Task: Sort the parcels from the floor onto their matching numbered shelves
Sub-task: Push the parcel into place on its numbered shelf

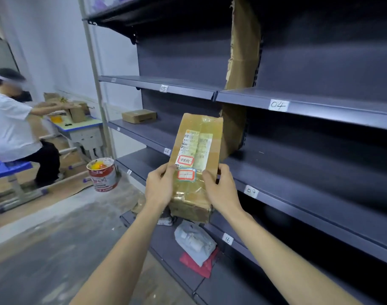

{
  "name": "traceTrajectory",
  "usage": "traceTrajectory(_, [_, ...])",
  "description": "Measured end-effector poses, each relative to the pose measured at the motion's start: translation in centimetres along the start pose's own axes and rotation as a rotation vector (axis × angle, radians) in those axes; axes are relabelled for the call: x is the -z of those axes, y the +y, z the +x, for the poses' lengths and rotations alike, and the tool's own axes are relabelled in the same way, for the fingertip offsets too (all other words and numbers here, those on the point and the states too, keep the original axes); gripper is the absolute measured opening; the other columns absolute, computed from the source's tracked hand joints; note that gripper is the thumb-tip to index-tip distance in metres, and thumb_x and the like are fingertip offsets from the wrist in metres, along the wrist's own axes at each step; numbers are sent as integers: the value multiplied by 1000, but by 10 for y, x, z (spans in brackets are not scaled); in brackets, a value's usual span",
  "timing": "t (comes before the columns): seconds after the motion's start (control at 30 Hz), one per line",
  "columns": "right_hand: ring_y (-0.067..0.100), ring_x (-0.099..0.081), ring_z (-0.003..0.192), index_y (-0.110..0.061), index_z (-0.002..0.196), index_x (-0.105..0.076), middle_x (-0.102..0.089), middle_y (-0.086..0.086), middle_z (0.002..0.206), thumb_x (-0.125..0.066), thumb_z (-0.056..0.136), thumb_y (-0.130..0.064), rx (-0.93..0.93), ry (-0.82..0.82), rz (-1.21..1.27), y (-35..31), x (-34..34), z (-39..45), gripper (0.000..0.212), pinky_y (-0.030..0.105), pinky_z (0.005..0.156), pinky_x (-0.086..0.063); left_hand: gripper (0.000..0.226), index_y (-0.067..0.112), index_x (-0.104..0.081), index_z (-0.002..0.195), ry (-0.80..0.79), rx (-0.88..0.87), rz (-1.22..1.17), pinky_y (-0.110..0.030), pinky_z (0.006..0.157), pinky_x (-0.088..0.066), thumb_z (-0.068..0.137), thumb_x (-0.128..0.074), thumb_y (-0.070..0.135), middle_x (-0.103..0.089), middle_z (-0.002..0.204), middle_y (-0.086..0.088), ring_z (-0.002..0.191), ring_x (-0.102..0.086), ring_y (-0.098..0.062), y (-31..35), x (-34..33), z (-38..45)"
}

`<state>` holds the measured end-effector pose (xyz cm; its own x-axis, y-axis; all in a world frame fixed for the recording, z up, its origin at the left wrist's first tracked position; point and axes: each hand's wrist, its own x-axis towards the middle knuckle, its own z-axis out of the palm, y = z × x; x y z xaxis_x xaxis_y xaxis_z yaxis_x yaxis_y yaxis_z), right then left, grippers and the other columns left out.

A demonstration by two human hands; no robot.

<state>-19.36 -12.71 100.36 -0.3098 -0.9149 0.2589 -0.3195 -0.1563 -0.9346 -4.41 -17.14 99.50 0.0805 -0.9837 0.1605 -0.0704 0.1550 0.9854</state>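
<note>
**Operator:** While the head view is the only one supplied, report both hands and the item.

**Inspector:** Left hand and right hand both grip one brown parcel, clamped on its lower half from opposite sides, thumbs on the front face. The parcel is held in the air in front of the shelf unit, touching no shelf.

**Operator:** Orientation?

**Inspector:** Long axis runs near upright, top leaning slightly right and away from the person. A handwritten number label faces the camera between the thumbs; it appears to read 07, though the writing is small.

**Operator:** Target direction?

**Inspector:** Shelf tags visible: 05, 04, 09, 16. No tag legible as 07. The tag just left of the parcel is too blurred to read, but by the numbering the matching bay probably lies leftward, so the left hand is nearer.
</note>
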Motion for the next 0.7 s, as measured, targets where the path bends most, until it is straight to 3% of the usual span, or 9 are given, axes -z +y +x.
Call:
traceTrajectory(0.2, [13, -62, 95, -25, 102, -51, -65, -5, 104, -52, 97, -32, -61, 54, 47, -5, -114, 86, 8, 32, 83, -49, 27, 45, -74, 88, -13, -18, 69, -50, 95, -50, 74, -52, 52, -75, 89, 13, 97, -69, -21, -14, 67, 135])
traceTrajectory(0.37, [8, -62, 93, -25, 106, -52, -64, -6, 106, -50, 99, -32, -79, 88, 63, -16, -199, 152, 10, 23, 73, -46, 32, 48, -73, 84, -62, 10, 88, -51, 97, -50, 61, -52, 58, -75, 90, 10, 97, -69, -23, -24, 115, 239])
traceTrajectory(0.53, [11, -63, 100, -27, 106, -55, -65, -8, 109, -50, 97, -37, -108, 128, 30, -12, -258, 223, 14, 36, 91, -51, 37, 46, -73, 85, -142, 21, 63, -51, 97, -49, 57, -52, 58, -76, 88, 10, 96, -70, -23, -36, 133, 331])
traceTrajectory(0.7, [3, -62, 97, -30, 112, -57, -66, -14, 110, -51, 99, -37, -127, 123, 55, -3, -306, 309, 16, 30, 90, -51, 39, 44, -74, 89, -194, 0, 54, -51, 98, -49, 57, -56, 56, -76, 88, 11, 96, -70, -21, -51, 139, 428])
